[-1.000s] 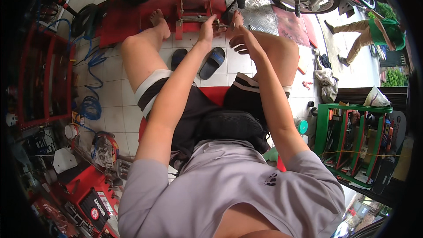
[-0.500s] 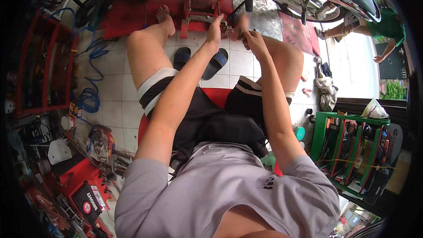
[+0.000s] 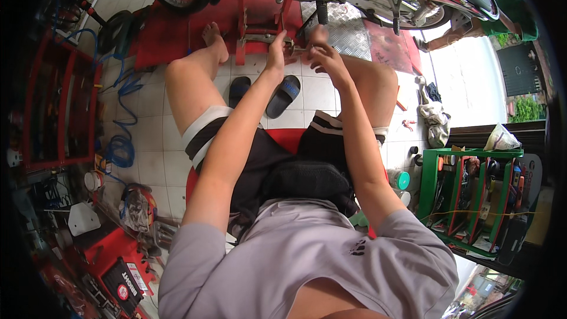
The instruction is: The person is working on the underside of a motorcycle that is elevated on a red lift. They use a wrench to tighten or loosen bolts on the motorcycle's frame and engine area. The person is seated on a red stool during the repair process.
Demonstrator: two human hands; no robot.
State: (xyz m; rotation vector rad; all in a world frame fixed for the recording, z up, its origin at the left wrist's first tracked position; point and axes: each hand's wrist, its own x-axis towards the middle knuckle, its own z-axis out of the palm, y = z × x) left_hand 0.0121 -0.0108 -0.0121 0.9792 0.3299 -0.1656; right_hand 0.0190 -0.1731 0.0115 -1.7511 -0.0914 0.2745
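Note:
My left hand point(image 3: 275, 58) is stretched upward along the near side of a small metal fitting point(image 3: 289, 48) on a red steel frame point(image 3: 241, 23). Its visible fingers are straight, while the far side of the hand is hidden. From the fitting a short metal rod point(image 3: 300, 50) points toward my right hand point(image 3: 326, 64). That hand is at the rod's end with fingers curled and apart; I make out nothing gripped in it. Just beyond it is my right foot point(image 3: 319, 35), partly covered by the fingers.
A motorcycle point(image 3: 354, 0) stands on a red platform point(image 3: 165, 29) ahead. Black slides point(image 3: 283, 95) lie on the tiles between my legs. Blue air hose point(image 3: 121, 150) coils at left beside a red rack point(image 3: 62, 112). A green rack point(image 3: 455, 195) stands at right; a person in green point(image 3: 520, 18) is beyond.
My right hand's fingers have spread from a tighter pinch near the rod's end. Both hands have shifted slightly left and down in the picture, along with the whole scene.

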